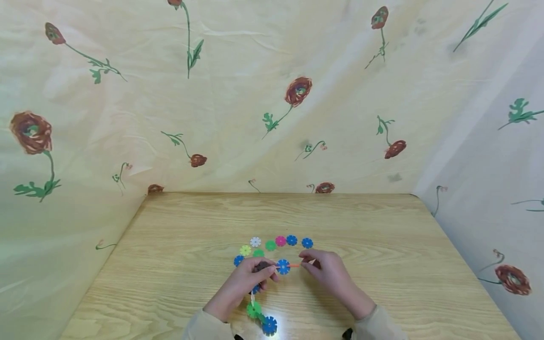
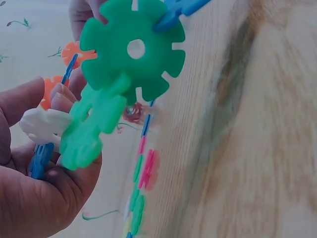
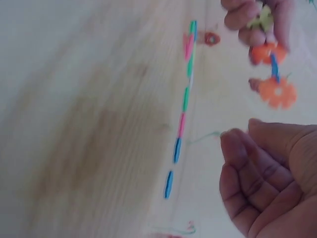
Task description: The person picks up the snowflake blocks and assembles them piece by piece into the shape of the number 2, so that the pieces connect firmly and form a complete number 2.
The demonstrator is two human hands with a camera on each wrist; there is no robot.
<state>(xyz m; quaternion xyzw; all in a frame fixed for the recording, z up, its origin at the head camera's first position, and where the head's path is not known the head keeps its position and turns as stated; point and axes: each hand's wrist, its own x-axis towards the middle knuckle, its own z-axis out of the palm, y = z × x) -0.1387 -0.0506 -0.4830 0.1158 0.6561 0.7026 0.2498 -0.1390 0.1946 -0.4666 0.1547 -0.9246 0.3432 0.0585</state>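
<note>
My left hand pinches a chain of notched plastic snowflake discs between thumb and fingers. From its fingertips a blue disc sticks out to the right, slotted between two orange discs; the outer orange disc is the chain's free end. Below the palm hangs the other part, with a white disc, green discs and a blue disc at its tip. Just right of the outer orange disc is my right hand, fingers loosely bent and nothing between them; in the right wrist view a gap separates them.
Loose discs lie flat beyond the hands in a rough arc: a white disc, a yellow disc, a pink disc, and several green and blue ones. Flower-printed cloth stands behind the wooden table and along its sides.
</note>
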